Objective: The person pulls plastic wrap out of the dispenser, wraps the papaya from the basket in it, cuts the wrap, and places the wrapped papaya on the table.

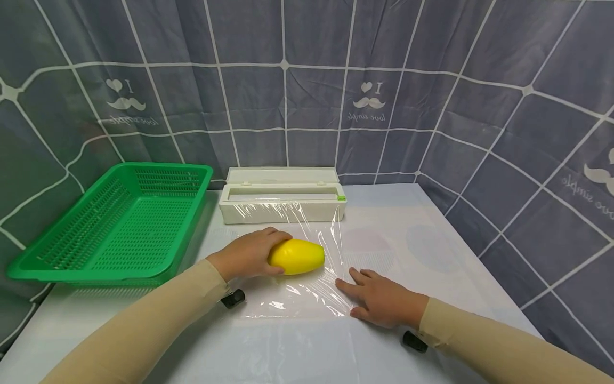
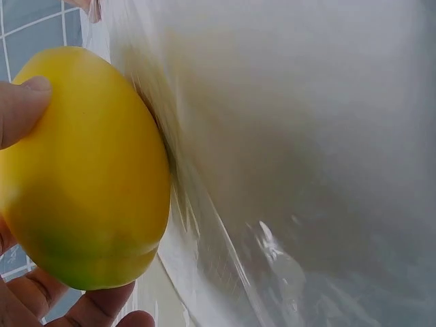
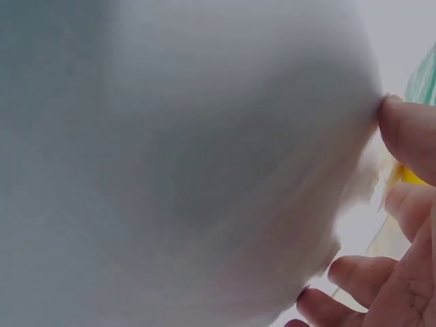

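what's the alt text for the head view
The left hand holds a yellow fruit on clear film; the right hand rests at the film's edge. Beyond stands an open white box, with a green basket at left.

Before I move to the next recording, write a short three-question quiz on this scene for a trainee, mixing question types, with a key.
1. Which hand grips the yellow fruit over the clear film? A) right B) left C) neither
2. True or false: the lid of the white box is open.
3. Fill in: in the head view, the green basket stands to the ____ of the white box.

Key: 1. B, the left hand. 2. True. 3. left.
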